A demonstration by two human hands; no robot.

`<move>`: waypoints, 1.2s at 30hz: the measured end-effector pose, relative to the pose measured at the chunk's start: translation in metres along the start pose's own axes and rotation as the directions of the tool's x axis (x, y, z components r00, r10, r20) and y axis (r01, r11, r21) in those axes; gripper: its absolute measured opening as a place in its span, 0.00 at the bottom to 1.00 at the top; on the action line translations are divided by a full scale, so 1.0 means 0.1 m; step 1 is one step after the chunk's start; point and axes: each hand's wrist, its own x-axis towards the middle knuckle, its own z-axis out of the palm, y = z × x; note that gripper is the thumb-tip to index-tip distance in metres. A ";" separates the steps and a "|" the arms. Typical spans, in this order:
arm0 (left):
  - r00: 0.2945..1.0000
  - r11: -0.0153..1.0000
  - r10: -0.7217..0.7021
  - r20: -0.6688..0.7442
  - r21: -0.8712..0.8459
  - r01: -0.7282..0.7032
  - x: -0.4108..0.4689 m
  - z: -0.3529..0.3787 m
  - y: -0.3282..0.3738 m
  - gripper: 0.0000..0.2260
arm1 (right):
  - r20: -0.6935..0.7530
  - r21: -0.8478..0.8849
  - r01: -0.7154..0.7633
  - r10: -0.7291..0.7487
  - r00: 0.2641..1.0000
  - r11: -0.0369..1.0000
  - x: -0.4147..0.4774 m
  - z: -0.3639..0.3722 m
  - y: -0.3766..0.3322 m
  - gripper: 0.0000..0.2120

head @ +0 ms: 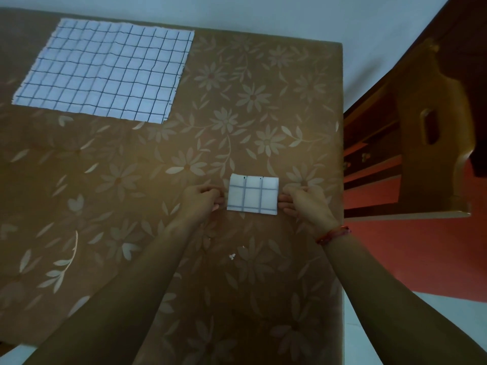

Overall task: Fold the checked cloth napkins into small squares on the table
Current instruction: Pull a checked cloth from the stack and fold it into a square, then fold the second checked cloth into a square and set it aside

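A small folded checked napkin (pixel 252 194), white with blue lines, lies flat near the right side of the table (pixel 237 106). My left hand (pixel 201 200) pinches its left edge with curled fingers. My right hand (pixel 307 204), with a red thread band on the wrist, holds its right edge. A second checked napkin (pixel 105 71) lies spread out flat and unfolded at the far left of the table, well away from both hands.
The table wears a brown cloth with pale flower print. Its right edge runs close to the folded napkin. A wooden chair (pixel 432 127) stands beyond that edge on a red floor. A few white specks (pixel 232 256) lie between my forearms.
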 end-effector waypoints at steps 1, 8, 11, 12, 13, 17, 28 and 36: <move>1.000 1.000 0.013 -0.007 0.015 -0.013 -0.04 -0.04 -0.01 0.10 | -0.008 -0.016 0.008 -0.008 1.000 1.000 -0.01 0.00 0.01 0.07; 0.976 0.955 0.212 -0.052 0.224 -0.195 -0.45 -0.34 -0.15 0.07 | 0.053 -0.156 0.128 -0.122 0.991 0.979 -0.26 -0.01 0.01 0.14; 0.971 0.954 0.223 -0.089 0.226 -0.198 -0.69 -0.47 -0.20 0.06 | 0.060 -0.215 0.186 -0.177 0.982 0.959 -0.38 0.02 0.05 0.09; 0.965 0.949 0.239 -0.108 0.236 -0.209 -0.77 -0.52 -0.23 0.09 | 0.070 -0.230 0.203 -0.192 0.979 0.952 -0.44 0.04 0.05 0.10; 0.958 0.946 0.257 -0.125 0.234 -0.223 -0.85 -0.56 -0.25 0.11 | 0.081 -0.246 0.218 -0.204 0.976 0.944 -0.49 0.07 0.06 0.10; 0.935 0.934 0.339 -0.105 0.154 -0.321 -1.19 -0.82 -0.31 0.04 | 0.123 -0.319 0.312 -0.288 0.950 0.895 -0.84 0.25 0.05 0.25; 0.764 0.584 0.642 -0.064 0.687 -0.434 -1.79 -1.72 -0.14 0.29 | 0.357 -0.478 0.662 -0.561 0.747 0.577 -1.73 0.86 -0.35 0.17; 0.764 0.595 0.623 -0.167 0.735 -0.325 -1.94 -2.02 -0.20 0.37 | 0.501 -0.476 0.781 -0.605 0.619 0.404 -2.00 1.08 -0.38 0.25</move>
